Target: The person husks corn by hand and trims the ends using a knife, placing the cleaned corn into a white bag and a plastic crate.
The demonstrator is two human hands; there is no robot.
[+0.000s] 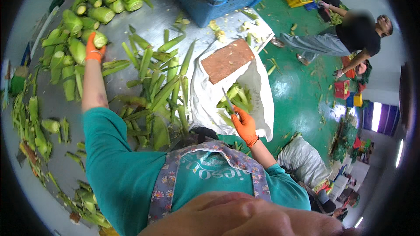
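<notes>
My left hand (94,49), in an orange glove, reaches out to a heap of green corn ears at the far left of the metal table. Its fingers close round the cut end of one ear of corn (100,40), still in its husk. My right hand (245,125), also gloved in orange, grips a knife (227,98) whose blade points away from me. That blade is above an open white sack (201,105) with green husk pieces (238,97) inside. A brown block (227,60) lies across the sack's far side, on the table edge.
Loose husk leaves (162,83) litter the table (118,30) between my arms. A blue crate (197,0) stands at the back. On the right, a person (356,32) in a black top stands on the green floor (297,91), and a stuffed white sack (304,159) lies nearby.
</notes>
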